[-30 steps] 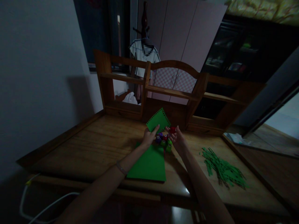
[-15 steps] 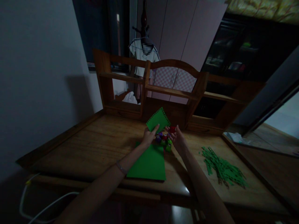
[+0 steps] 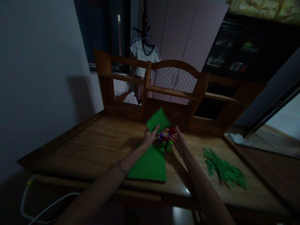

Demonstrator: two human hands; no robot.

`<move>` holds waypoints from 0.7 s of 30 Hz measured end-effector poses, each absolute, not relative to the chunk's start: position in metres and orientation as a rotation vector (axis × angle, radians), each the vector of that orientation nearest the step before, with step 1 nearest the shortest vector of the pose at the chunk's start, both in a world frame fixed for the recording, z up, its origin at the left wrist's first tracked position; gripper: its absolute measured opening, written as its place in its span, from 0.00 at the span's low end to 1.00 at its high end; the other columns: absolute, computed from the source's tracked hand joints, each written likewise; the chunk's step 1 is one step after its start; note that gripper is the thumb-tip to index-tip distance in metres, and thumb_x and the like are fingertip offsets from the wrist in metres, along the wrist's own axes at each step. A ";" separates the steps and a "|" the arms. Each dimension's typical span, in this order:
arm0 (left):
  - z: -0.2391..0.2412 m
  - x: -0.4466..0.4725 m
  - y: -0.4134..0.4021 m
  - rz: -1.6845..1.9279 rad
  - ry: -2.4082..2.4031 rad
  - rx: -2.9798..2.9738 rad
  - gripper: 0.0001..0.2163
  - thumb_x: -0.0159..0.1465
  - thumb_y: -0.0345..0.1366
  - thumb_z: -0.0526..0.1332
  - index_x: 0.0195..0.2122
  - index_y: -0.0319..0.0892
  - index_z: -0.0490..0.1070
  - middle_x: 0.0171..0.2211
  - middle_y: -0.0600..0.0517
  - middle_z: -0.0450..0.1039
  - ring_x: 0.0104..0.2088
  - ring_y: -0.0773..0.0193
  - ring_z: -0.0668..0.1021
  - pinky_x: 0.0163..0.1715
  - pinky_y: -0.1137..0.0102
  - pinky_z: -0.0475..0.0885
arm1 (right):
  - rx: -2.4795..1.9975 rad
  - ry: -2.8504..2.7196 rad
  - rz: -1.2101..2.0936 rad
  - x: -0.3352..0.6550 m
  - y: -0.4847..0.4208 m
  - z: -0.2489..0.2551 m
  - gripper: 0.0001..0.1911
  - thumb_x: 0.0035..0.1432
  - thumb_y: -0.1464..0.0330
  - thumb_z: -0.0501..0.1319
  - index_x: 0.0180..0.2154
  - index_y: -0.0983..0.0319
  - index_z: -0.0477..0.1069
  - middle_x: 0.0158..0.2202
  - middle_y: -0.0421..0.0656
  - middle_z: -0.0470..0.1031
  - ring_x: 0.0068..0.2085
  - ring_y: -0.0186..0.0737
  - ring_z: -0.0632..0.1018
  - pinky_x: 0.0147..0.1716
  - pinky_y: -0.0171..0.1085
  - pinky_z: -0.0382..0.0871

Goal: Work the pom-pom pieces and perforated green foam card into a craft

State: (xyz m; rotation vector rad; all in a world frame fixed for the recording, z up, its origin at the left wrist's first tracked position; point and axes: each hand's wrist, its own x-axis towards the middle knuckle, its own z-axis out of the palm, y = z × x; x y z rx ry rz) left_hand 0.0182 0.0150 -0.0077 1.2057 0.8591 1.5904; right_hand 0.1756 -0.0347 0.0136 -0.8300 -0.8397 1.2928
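Holding green card (image 3: 158, 120) beside red punch (image 3: 172, 130).

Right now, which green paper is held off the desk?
The small dotted-edge piece in the left hand; the big sheet and the strips lie flat.

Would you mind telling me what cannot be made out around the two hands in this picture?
Head view: the red object in the right hand is too small and dim to identify.
Head view: the left hand covers the lower corner of the small green sheet.
Head view: the coloured pieces between the hands are too small and dark to count or name.
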 end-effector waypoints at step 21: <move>-0.005 0.019 0.012 1.611 0.854 1.215 0.15 0.55 0.45 0.65 0.37 0.39 0.76 0.40 0.46 0.78 0.45 0.58 0.78 0.52 0.66 0.68 | -0.815 -0.871 1.283 0.173 -0.038 0.016 0.15 0.58 0.55 0.60 0.37 0.61 0.71 0.44 0.47 0.77 0.48 0.43 0.77 0.36 0.32 0.76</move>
